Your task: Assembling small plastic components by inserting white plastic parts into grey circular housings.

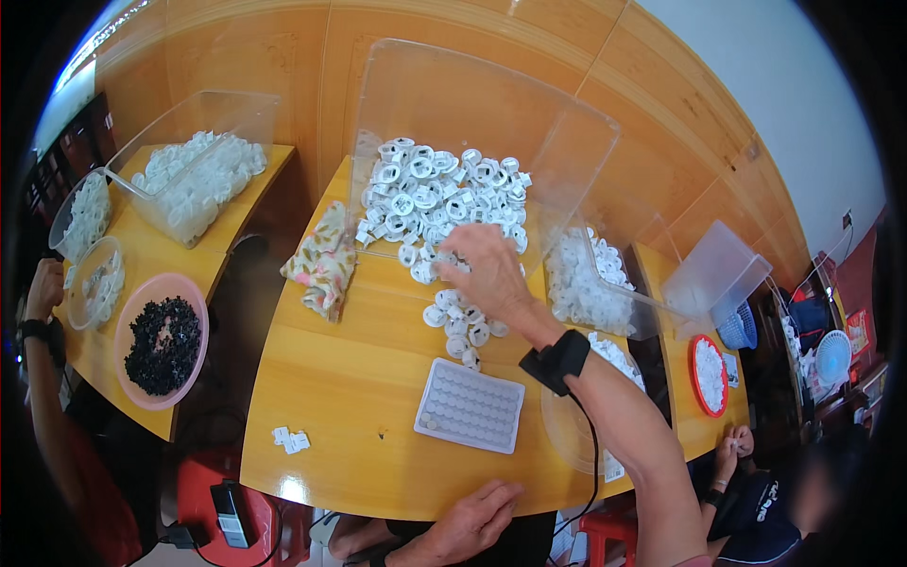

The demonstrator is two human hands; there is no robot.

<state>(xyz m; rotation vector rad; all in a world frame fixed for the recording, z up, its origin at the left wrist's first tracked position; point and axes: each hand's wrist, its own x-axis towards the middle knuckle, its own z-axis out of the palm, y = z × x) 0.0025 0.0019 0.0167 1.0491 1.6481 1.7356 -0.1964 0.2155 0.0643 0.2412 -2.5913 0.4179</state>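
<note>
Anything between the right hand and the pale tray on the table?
Yes: a loose cluster of white round parts lies between the right hand and the pale tray, reaching close to the tray's far edge.

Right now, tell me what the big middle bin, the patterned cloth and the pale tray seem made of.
Big middle bin: likely clear, glossy plastic; the brown wall shows through it. Patterned cloth: apparently soft, matt fabric, lying in bunched folds. Pale tray: probably moulded plastic, fairly matt, given its rows of recesses.
</note>
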